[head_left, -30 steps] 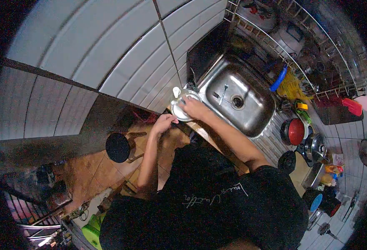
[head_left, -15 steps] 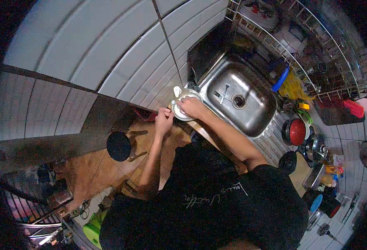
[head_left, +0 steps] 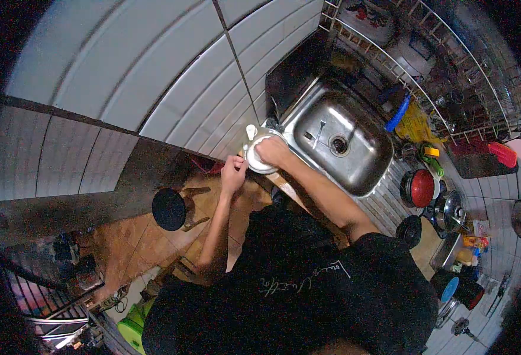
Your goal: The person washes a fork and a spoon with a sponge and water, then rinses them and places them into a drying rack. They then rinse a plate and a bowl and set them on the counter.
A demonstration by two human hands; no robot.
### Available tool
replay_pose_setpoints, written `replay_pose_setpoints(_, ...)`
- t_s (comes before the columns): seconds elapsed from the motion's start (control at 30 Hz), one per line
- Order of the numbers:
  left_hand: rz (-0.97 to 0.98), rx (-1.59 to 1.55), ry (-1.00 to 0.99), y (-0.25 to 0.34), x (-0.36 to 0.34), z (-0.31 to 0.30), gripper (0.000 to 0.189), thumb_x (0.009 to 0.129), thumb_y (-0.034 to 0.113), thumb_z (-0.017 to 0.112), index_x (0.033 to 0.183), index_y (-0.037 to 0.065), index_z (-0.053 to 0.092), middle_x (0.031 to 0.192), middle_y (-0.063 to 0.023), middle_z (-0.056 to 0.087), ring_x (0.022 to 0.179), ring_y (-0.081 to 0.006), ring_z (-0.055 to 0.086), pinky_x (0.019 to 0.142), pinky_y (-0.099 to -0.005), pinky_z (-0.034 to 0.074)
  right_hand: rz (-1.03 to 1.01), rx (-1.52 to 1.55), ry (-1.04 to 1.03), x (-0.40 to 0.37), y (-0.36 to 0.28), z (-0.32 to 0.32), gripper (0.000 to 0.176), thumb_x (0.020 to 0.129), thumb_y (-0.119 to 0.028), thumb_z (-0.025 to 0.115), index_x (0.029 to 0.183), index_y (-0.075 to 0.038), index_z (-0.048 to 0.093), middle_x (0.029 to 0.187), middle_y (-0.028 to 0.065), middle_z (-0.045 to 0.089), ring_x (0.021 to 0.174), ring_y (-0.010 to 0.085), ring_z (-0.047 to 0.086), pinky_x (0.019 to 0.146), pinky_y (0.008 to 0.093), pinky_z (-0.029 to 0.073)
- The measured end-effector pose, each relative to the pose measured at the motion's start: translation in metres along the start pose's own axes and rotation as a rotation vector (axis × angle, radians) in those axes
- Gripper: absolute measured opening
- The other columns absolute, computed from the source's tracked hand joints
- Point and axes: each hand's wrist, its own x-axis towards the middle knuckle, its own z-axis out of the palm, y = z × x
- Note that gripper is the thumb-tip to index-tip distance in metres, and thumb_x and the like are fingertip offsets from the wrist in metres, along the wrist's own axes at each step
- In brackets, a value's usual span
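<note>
A round white dish (head_left: 251,161) sits on the counter edge left of the sink, close to the tiled wall. My left hand (head_left: 234,173) is closed at the dish's near-left rim, fingertips pinched on it. My right hand (head_left: 272,150) reaches into the dish with its fingers curled down; whatever they hold is hidden under the hand. Just above the dish is a small white object with a rounded end (head_left: 251,131). In the steel sink (head_left: 364,177) lies a fork (head_left: 319,131) close to the drain (head_left: 338,144).
A dish rack (head_left: 414,77) with plates and glassware is beyond the sink. A red bowl (head_left: 421,188), a glass pot lid (head_left: 449,214) and other cookware stand along the right counter. A round black stool (head_left: 169,209) is on the floor at left.
My right hand has shifted slightly within the dish, its fingers now turned further down. My left hand remains at the rim, almost unmoved.
</note>
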Motion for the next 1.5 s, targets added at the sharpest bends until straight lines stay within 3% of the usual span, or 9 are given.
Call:
replay_pose_setpoints(0.47,-0.005,0.263,-0.016,0.039,-0.004,-0.017,0.025,0.077,0.023,0.065,0.079,0.0,0.055,0.067,-0.0144,0.062,0.066,-0.0274,0.062,0.063,-0.0355,0.048,0.062,0.03,-0.019,0.001,-0.005,-0.006,0.015,0.069,-0.02,0.062,0.073,-0.007,0.066,0.078,0.0154,0.065,0.074,0.0292,0.065,0.067,0.0405,0.051)
replay_pose_setpoints(0.67,0.037,0.41,-0.902,0.081,0.009,-0.041,0.035,0.083,0.032,0.058,0.077,-0.003,0.056,0.07,-0.0198,0.06,0.067,-0.03,0.061,0.062,-0.0386,0.046,0.071,0.143,-0.095,-0.015,0.008,-0.035,0.031,0.066,-0.024,0.067,0.091,-0.005,0.062,0.083,0.0165,0.064,0.082,0.0316,0.062,0.072,0.0422,0.05)
replay_pose_setpoints(0.87,0.345,0.216,-1.088,0.118,0.017,-0.014,0.025,0.087,0.026,0.053,0.09,0.001,0.058,0.082,-0.0144,0.063,0.076,-0.0218,0.058,0.07,-0.0337,0.045,0.158,1.006,0.305,-0.065,0.067,-0.022,0.03,0.074,-0.016,0.062,0.102,-0.006,0.058,0.086,0.0117,0.064,0.074,0.0236,0.061,0.065,0.0352,0.05)
replay_pose_setpoints(0.93,0.323,0.239,-1.178,0.142,0.023,0.009,0.019,0.088,0.019,0.052,0.098,0.004,0.058,0.086,-0.0105,0.064,0.081,-0.0179,0.058,0.075,-0.0318,0.045,0.728,1.474,0.267,-0.106,0.071,-0.063,0.022,0.082,-0.016,0.058,0.102,-0.007,0.057,0.082,0.0065,0.062,0.066,0.0158,0.058,0.057,0.0306,0.049)
replay_pose_setpoints(1.03,0.108,0.048,-1.405,0.134,0.049,0.086,0.032,0.091,0.032,0.048,0.088,0.002,0.059,0.073,-0.0063,0.062,0.071,-0.0128,0.057,0.067,-0.0286,0.046,0.898,2.023,0.747,-0.167,0.117,-0.016,0.026,0.091,-0.016,0.036,0.108,-0.003,0.051,0.081,0.0089,0.058,0.063,0.0166,0.057,0.05,0.0286,0.049)
replay_pose_setpoints(1.13,0.305,0.273,-1.153,0.124,0.093,0.186,0.04,0.087,0.035,0.05,0.071,0.0,0.061,0.068,-0.014,0.063,0.059,-0.0249,0.058,0.059,-0.0375,0.045,1.114,2.134,0.974,-0.228,0.137,-0.006,0.029,0.092,-0.016,0.029,0.103,0.003,0.048,0.083,0.0143,0.058,0.065,0.0215,0.058,0.055,0.033,0.051)
replay_pose_setpoints(1.2,0.265,0.576,-0.67,0.134,0.099,0.243,0.03,0.082,0.024,0.049,0.087,-0.003,0.063,0.094,-0.0252,0.061,0.09,-0.0361,0.06,0.08,-0.0426,0.047,1.12,2.128,1.044,-0.262,0.149,0.025,0.03,0.092,-0.015,0.027,0.103,0.005,0.048,0.085,0.0163,0.058,0.069,0.0243,0.059,0.057,0.0355,0.052)
replay_pose_setpoints(1.3,0.15,0.735,-0.584,0.133,0.104,0.293,0.023,0.078,0.018,0.055,0.09,0.0,0.064,0.097,-0.0206,0.062,0.093,-0.0325,0.061,0.08,-0.0405,0.049,1.201,2.177,1.092,-0.283,0.148,0.034,0.037,0.097,-0.023,0.018,0.102,0.005,0.043,0.089,0.0206,0.058,0.076,0.028,0.059,0.064,0.0358,0.051)
replay_pose_setpoints(1.5,0.184,1.089,-0.595,0.11,0.113,0.328,0.021,0.073,0.021,0.064,0.09,0.008,0.067,0.098,-0.0097,0.065,0.09,-0.0234,0.064,0.07,-0.0324,0.054,1.105,1.997,1.102,-0.306,0.136,0.043,0.03,0.088,-0.017,0.044,0.11,0.003,0.049,0.101,0.0154,0.059,0.091,0.027,0.06,0.086,0.0408,0.047)
